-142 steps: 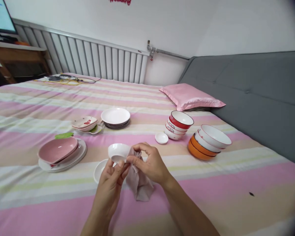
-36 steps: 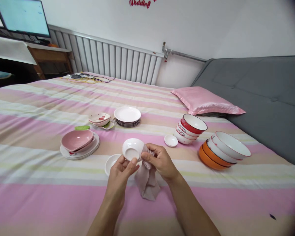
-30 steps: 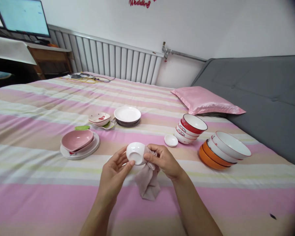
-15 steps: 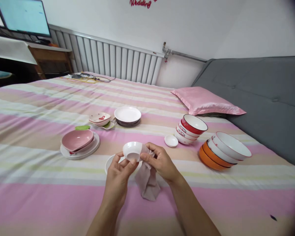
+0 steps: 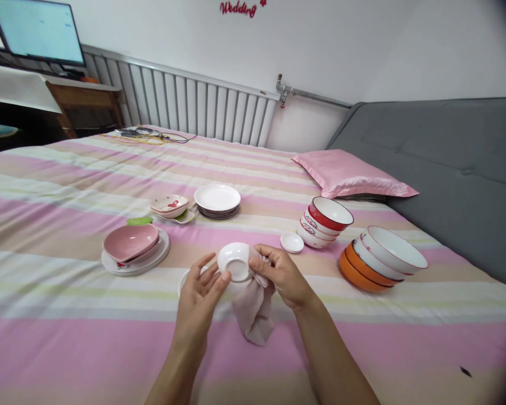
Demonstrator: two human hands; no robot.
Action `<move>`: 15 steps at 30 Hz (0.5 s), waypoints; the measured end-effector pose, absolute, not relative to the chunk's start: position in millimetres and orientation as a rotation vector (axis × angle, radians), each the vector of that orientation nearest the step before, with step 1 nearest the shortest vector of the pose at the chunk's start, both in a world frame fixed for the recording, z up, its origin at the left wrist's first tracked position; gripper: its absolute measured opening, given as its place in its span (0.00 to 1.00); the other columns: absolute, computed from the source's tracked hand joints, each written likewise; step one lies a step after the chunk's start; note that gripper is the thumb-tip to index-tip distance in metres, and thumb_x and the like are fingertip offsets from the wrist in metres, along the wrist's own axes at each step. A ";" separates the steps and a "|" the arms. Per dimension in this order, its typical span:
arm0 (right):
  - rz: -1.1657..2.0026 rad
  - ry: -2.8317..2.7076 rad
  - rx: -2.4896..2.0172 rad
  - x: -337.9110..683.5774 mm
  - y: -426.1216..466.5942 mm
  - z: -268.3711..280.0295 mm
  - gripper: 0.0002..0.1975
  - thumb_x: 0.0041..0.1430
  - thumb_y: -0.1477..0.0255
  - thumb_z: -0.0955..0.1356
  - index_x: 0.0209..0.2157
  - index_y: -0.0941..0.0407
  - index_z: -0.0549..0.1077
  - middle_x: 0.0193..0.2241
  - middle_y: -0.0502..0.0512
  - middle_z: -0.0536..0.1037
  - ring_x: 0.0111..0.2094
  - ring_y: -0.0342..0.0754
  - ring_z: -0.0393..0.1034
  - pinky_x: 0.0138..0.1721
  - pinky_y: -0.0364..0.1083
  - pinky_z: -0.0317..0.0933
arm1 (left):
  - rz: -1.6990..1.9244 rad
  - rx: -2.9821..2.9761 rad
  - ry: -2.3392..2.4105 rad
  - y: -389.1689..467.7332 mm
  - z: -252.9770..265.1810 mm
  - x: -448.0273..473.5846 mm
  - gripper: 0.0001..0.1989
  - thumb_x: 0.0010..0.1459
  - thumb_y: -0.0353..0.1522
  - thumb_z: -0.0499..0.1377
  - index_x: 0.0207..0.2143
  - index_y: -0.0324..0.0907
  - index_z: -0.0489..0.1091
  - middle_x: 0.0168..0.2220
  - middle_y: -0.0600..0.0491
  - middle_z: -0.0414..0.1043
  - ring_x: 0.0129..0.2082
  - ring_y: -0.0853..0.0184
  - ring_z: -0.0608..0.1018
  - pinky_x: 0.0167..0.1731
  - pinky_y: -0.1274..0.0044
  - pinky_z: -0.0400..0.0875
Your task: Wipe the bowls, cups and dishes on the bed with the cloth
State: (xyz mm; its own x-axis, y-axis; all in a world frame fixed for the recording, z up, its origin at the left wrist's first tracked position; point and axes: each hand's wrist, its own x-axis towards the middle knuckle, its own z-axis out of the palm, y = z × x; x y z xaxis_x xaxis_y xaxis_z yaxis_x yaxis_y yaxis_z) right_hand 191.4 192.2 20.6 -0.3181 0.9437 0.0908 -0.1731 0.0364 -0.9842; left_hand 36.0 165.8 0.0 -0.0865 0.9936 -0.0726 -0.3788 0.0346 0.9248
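Note:
A small white bowl [image 5: 231, 259] is held up in front of me, tilted so that its underside and foot ring face me. My left hand [image 5: 201, 287] cups its left edge loosely, the thumb tip against the bowl and the fingers spread at the rim. On the other side, my right hand [image 5: 280, 275] pinches the rim through a greyish-pink cloth [image 5: 255, 315], which hangs down below. Behind my left fingers, part of a white dish [image 5: 183, 278] shows on the bed; most of it is hidden.
Pink dishes [image 5: 130, 243] rest on white plates [image 5: 158, 260] at left. Farther back are small patterned dishes [image 5: 170, 203] and stacked white plates [image 5: 217, 197]. Small saucers [image 5: 292, 242], red-and-white bowls [image 5: 320, 225] and orange-and-white bowls [image 5: 365, 273] stand right on the striped bed [image 5: 88, 349], near a pillow [image 5: 354, 174].
The small bowl has shifted slightly right and tipped, showing more of its underside. My left fingers have loosened and spread. My right hand keeps its pinch on the cloth and bowl.

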 end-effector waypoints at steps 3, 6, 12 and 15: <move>1.467 -1.423 -0.918 197.3 191.5 23.6 0.12 0.52 0.64 0.70 0.30 0.59 0.71 0.22 0.46 0.64 0.22 0.37 0.54 0.22 0.37 0.49 | 1.336 1.015 1.035 169.4 -3.2 26.7 0.32 0.44 0.35 0.67 0.52 0.41 0.63 0.47 0.44 0.73 0.48 0.57 0.74 0.45 0.70 0.69; 1.430 -1.489 -0.953 196.1 190.5 25.6 0.12 0.51 0.64 0.70 0.31 0.59 0.71 0.24 0.47 0.66 0.24 0.39 0.57 0.24 0.38 0.50 | 1.290 1.090 1.031 169.8 -6.0 25.4 0.25 0.45 0.34 0.66 0.47 0.41 0.66 0.44 0.45 0.75 0.44 0.59 0.76 0.44 0.71 0.70; 1.303 -1.544 -0.924 186.2 187.7 27.8 0.09 0.52 0.67 0.70 0.32 0.59 0.71 0.25 0.46 0.65 0.26 0.39 0.56 0.27 0.38 0.51 | 1.347 0.833 0.942 165.9 -2.6 37.2 0.19 0.46 0.32 0.66 0.40 0.42 0.63 0.32 0.52 0.77 0.35 0.66 0.79 0.35 0.79 0.71; 1.284 -1.513 -0.886 180.2 187.2 25.7 0.08 0.53 0.68 0.69 0.32 0.58 0.71 0.24 0.46 0.64 0.25 0.38 0.55 0.26 0.38 0.50 | 1.376 0.668 0.853 165.8 -0.6 41.4 0.18 0.46 0.30 0.66 0.38 0.42 0.63 0.29 0.55 0.77 0.34 0.71 0.78 0.37 0.81 0.71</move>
